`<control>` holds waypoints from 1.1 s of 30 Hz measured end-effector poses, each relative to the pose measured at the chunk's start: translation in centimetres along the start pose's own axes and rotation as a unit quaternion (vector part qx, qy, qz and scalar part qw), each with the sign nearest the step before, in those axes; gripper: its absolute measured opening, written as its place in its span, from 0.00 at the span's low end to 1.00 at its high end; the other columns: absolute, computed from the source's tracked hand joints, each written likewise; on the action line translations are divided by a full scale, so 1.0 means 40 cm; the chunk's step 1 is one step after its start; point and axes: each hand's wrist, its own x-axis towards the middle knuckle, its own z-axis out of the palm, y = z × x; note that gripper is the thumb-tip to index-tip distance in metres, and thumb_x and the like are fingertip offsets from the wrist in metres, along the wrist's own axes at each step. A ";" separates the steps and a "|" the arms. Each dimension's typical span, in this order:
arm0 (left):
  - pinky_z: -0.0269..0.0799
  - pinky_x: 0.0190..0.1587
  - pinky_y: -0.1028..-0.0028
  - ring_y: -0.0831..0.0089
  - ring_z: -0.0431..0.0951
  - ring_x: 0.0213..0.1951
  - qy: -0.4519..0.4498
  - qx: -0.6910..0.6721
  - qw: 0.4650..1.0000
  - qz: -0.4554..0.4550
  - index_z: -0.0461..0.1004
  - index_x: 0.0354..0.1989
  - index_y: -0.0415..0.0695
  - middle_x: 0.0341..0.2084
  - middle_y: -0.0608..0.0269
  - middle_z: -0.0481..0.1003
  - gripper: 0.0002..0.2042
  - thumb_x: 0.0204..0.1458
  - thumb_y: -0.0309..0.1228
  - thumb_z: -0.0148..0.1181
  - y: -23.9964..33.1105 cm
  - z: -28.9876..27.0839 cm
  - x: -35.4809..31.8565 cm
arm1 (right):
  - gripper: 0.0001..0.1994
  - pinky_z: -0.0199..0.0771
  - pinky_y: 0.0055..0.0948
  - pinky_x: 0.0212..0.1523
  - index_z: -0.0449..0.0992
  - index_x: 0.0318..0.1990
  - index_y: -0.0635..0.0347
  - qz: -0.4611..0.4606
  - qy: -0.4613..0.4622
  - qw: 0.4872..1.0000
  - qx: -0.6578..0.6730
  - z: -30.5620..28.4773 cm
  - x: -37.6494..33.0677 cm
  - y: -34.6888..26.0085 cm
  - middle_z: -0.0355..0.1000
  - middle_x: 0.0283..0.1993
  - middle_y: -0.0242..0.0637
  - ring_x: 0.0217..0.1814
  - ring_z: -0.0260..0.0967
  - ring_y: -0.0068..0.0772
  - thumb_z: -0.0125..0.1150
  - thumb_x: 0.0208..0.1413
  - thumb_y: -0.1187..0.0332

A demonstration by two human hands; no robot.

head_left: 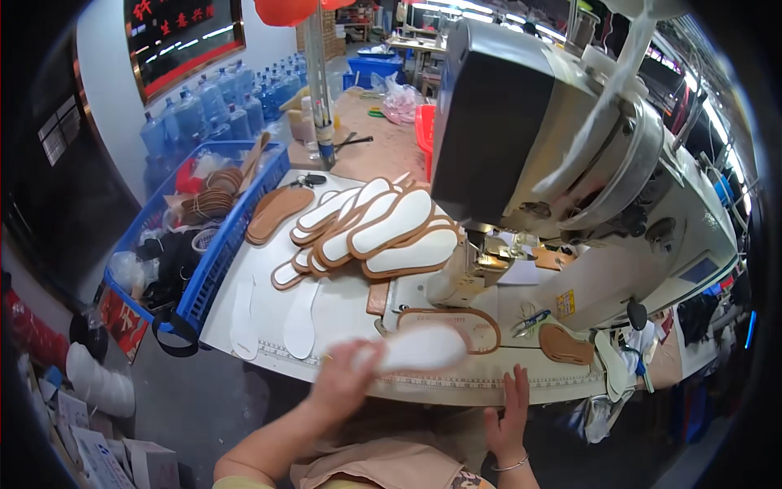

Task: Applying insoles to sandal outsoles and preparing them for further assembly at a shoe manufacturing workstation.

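Observation:
My left hand (342, 381) grips the heel end of a white insole piece (425, 349), which is blurred by motion. It hovers over the front of the machine table (269, 322). Partly covered by it, a brown-edged insole (484, 326) lies flat under the sewing machine's front. At the table's front edge my right hand (509, 420) is open and upright, fingers stretched, holding nothing. A heap of white-topped, brown-edged insoles (393, 222) lies behind. Two loose white insole pieces (300, 322) rest left of my left hand.
A large sewing machine (570, 138) stands on the right, its needle area (489, 253) beside the heap. A blue basket (204, 285) of leather pieces and bags sits at the left. Small snips (531, 320) and a brown insole (565, 345) lie right. Blue water bottles (212, 106) stand behind.

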 end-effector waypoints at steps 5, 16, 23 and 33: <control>0.65 0.50 0.59 0.50 0.66 0.49 0.139 0.040 0.988 -0.057 0.63 0.61 0.43 0.48 0.47 0.65 0.33 0.42 0.24 0.66 -0.203 -0.026 0.227 | 0.23 0.51 0.49 0.66 0.69 0.54 0.60 -0.011 -0.046 0.999 -0.020 0.048 0.048 0.006 0.57 0.65 0.47 0.70 0.47 0.58 0.63 0.51 0.63; 0.42 0.63 0.43 0.47 0.50 0.65 -0.008 0.104 0.966 -0.236 0.60 0.63 0.45 0.62 0.51 0.57 0.34 0.47 0.41 0.64 -0.194 0.038 0.042 | 0.35 0.58 0.43 0.60 0.63 0.59 0.66 -0.051 -0.048 0.996 -0.045 0.100 0.260 0.013 0.59 0.60 0.52 0.61 0.57 0.54 0.69 0.39 0.72; 0.51 0.62 0.52 0.47 0.56 0.62 0.041 0.209 0.876 -0.432 0.63 0.60 0.41 0.60 0.47 0.61 0.33 0.45 0.38 0.66 -0.362 -0.148 -0.109 | 0.19 0.67 0.38 0.45 0.77 0.43 0.58 -0.129 -0.021 0.991 -0.016 0.038 0.223 -0.002 0.67 0.37 0.40 0.40 0.65 0.44 0.67 0.38 0.76; 0.73 0.43 0.74 0.72 0.77 0.38 0.222 -0.433 0.752 -0.444 0.68 0.53 0.35 0.40 0.56 0.76 0.16 0.59 0.29 0.53 -0.272 -0.179 -0.035 | 0.35 0.58 0.44 0.60 0.76 0.49 0.55 -0.140 -0.165 0.976 -0.036 -0.026 0.145 -0.091 0.68 0.50 0.37 0.60 0.59 0.46 0.75 0.30 0.49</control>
